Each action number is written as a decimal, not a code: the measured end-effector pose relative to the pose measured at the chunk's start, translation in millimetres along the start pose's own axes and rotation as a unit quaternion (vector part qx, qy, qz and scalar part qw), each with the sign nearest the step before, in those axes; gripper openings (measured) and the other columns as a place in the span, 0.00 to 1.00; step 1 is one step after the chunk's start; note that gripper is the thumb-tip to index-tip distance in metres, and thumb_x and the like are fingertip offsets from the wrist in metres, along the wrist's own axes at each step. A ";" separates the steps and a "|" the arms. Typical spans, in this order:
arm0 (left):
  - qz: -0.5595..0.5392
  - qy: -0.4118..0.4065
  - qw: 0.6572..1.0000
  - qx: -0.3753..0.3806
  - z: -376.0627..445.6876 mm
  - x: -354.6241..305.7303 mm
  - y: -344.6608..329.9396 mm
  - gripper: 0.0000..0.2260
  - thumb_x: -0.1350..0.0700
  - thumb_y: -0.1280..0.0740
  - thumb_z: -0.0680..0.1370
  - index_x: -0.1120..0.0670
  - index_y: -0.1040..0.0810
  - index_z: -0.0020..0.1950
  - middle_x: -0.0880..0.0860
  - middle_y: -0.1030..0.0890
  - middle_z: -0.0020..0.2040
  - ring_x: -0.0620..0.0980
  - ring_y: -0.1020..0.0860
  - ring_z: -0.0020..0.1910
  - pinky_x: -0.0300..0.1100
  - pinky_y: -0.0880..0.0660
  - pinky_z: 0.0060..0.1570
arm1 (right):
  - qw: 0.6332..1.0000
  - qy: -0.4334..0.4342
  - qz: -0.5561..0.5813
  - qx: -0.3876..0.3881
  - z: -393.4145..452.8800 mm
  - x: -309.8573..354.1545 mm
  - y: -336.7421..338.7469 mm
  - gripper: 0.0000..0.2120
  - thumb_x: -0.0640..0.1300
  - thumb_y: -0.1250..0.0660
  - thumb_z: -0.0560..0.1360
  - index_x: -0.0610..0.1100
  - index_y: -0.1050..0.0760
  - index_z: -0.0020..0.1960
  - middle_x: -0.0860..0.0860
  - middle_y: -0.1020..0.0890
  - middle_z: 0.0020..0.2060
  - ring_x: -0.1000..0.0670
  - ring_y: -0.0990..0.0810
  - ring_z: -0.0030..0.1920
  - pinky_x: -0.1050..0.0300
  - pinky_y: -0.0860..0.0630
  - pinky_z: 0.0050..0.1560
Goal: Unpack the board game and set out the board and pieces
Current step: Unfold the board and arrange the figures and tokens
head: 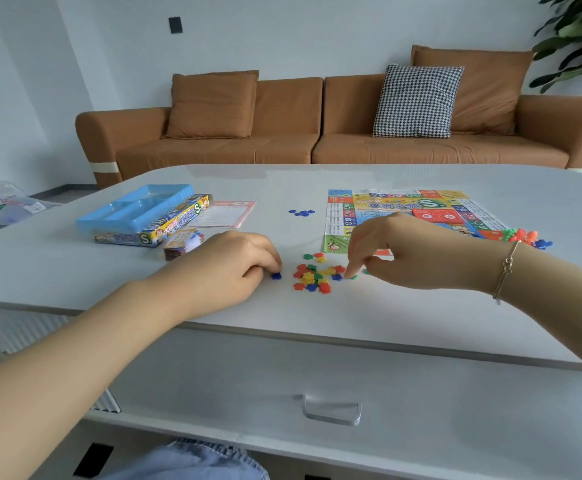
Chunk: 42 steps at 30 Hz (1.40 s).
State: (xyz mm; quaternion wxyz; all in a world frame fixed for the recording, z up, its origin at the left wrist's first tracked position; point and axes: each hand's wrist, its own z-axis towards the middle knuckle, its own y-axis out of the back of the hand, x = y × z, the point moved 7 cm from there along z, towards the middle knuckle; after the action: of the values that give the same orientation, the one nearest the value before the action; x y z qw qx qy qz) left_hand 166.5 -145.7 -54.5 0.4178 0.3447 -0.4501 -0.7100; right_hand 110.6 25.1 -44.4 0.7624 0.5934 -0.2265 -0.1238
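Observation:
The paper game board (pixel 410 206) lies unfolded at the right of the white table (pixel 109 271), with a red card stack (pixel 438 215) on it. A heap of small red, yellow, green and blue tokens (pixel 315 275) sits between my hands. My left hand (pixel 227 265) rests left of the heap, its curled fingertips pinching a blue token (pixel 276 276). My right hand (pixel 396 251) reaches in from the right, its index finger pressing down on a green token (pixel 352 277). A few blue tokens (pixel 301 212) lie apart farther back.
The game box (pixel 175 221) with a blue plastic tray (pixel 137 207) on top stands at the left, with a pink sheet (pixel 223 214) and a stack of paper money (pixel 182 242) beside it. Plastic figures (pixel 521 236) cluster at the board's right corner. A brown sofa (pixel 317 133) stands behind.

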 end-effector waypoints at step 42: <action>-0.054 -0.071 0.996 -0.006 -18.4 -31.2 -6.9 0.20 0.64 0.42 0.74 0.48 0.18 0.57 0.44 0.23 0.55 0.40 0.28 0.55 0.33 0.33 0.56 | 0.999 0.030 0.040 0.008 3.8 15.1 -11.7 0.33 0.34 0.50 0.61 0.50 0.20 0.58 0.60 0.23 0.58 0.61 0.28 0.60 0.69 0.32 0.60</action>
State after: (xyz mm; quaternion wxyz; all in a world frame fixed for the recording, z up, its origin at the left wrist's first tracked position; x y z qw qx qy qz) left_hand 193.3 -122.3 -63.9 0.3478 0.3151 -0.4549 -0.7569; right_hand 122.8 11.8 -51.8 0.7687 0.5930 -0.2282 -0.0735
